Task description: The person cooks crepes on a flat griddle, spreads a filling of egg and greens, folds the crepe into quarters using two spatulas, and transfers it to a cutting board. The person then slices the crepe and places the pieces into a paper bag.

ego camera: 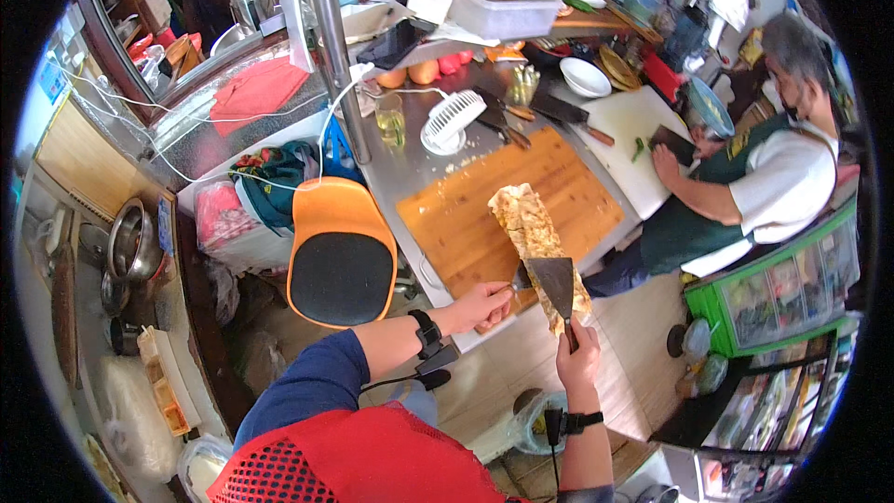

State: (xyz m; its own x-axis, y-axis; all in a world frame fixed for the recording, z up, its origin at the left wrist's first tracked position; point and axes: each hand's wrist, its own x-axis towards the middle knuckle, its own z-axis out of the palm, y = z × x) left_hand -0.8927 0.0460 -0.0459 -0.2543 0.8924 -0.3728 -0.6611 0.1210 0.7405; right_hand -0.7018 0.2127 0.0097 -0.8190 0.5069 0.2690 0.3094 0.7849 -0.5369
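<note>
A long, browned folded flatbread (527, 220) reaches from over the wooden cutting board (447, 230) past its near edge. My right hand (578, 356) is closed on the handle of a metal scraper (555, 279), whose broad blade lies on top of the flatbread's near half. My left hand (482, 307) grips the handle of a second scraper (522, 277), its blade at the flatbread's left side and partly hidden by it. Whether the far end rests on the board or hangs just above it, I cannot tell.
A co-worker (761, 175) at the right holds a cleaver (674, 145) over a white cutting board (621, 126). Knives (513, 133), a small white fan (450, 122) and a glass (390, 119) stand beyond the wooden board. An orange chair (342, 195) is at the left.
</note>
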